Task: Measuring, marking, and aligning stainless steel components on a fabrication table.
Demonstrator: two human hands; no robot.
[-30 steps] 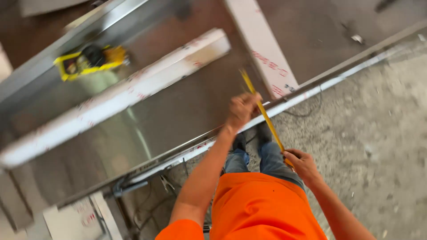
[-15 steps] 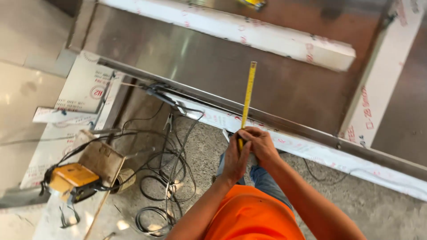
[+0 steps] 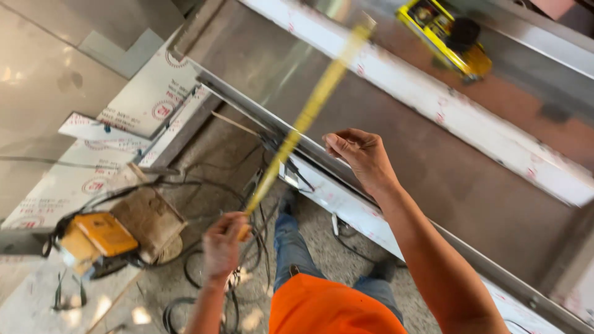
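- Rough grey concrete floor (image 3: 346, 260) fills the lower middle of the view, with long steel sheets and channels laid across it on a slant.
- Broad brushed steel panel (image 3: 396, 154) takes up the centre, bordered by a white film-covered steel strip (image 3: 445, 111) above and another white-filmed edge along its lower side.
- Left hand (image 3: 221, 247) is low in the view, fingers curled shut around the near end of a yellow tape measure blade (image 3: 303, 120).
- That blade runs up and to the right from the left fist, crossing the edge of the steel panel and ending near the top of the view; it is blurred, so its markings cannot be made out.
- Right hand (image 3: 362, 158) hovers over the panel just beside the blade, fingers bent loosely and a little apart, gripping nothing; whether a fingertip brushes the tape cannot be told.
- Orange shirt (image 3: 328, 309) and blue jeans show at the bottom, feet on the concrete.
- Black cables (image 3: 204, 291) lie tangled on the floor near the left hand.
- Orange boxy machine (image 3: 102, 235) sits at the left, beside a scrap of brown board.
- Yellow and black tool (image 3: 445, 37) rests on the steel at the top right, well apart from both hands.
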